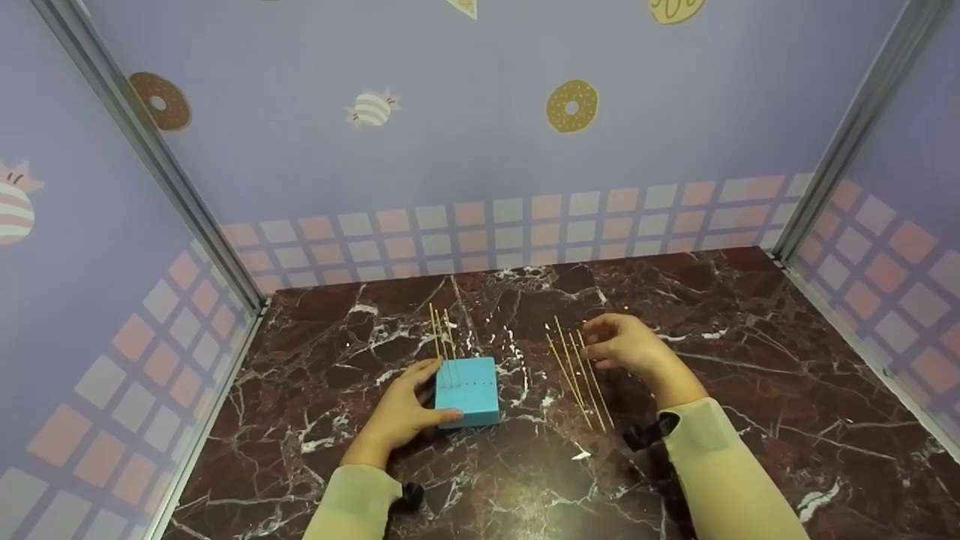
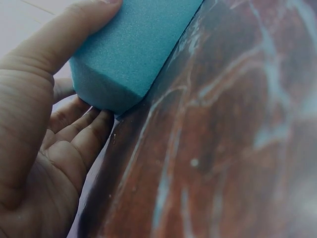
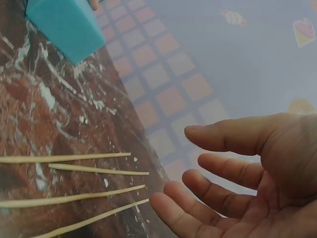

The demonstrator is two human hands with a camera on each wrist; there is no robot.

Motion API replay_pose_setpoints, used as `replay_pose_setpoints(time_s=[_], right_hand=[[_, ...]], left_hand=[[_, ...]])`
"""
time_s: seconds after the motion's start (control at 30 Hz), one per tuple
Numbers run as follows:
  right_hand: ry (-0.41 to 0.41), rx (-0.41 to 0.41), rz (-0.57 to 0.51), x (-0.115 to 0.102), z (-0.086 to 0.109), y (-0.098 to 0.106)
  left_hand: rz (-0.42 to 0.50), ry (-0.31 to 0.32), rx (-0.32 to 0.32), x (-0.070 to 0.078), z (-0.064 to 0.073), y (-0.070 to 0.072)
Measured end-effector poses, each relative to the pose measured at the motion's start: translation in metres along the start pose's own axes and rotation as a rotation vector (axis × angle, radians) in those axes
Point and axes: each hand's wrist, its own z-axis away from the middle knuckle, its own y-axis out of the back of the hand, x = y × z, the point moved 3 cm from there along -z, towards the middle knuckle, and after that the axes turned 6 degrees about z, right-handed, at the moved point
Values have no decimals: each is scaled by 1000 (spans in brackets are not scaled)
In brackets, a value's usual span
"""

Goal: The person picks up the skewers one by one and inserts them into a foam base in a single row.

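Two forearms in pale sleeves [image 1: 731, 457] reach in from the near side, the left angled toward a blue block [image 1: 469, 416], the right toward four loose sticks [image 3: 74, 197] lying right of it. The left hand [image 1: 401, 409] grips the block, thumb at the near edge, fingers along the left side; a few thin upright sticks [image 1: 434, 328] rise from its top. The right hand [image 1: 626, 346] is spread, thumb apart from loosely bent fingers, just beside the loose sticks' far ends; I cannot tell whether a fingertip touches one. Marbled tabletop [image 1: 765, 397] separates block and loose sticks and stretches off rightward; its far edge meets the wall [image 1: 465, 161].
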Motion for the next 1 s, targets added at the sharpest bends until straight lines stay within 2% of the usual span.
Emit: replay_pose_setpoints(time_s=[0.33,0.63,0.9,1.0], right_hand=[[-91,-8,84,14,0,0],[-116,-12,58,17,-3,-5],[-150,4,115,22,-4,-7],[-144,18,167,24,-5,-8]], left_hand=[[-10,1,0,-2,-1,-5],[-23,10,10,-1,0,0],[-44,-1,12,-1,0,0],[-42,-5,11,-1,0,0]])
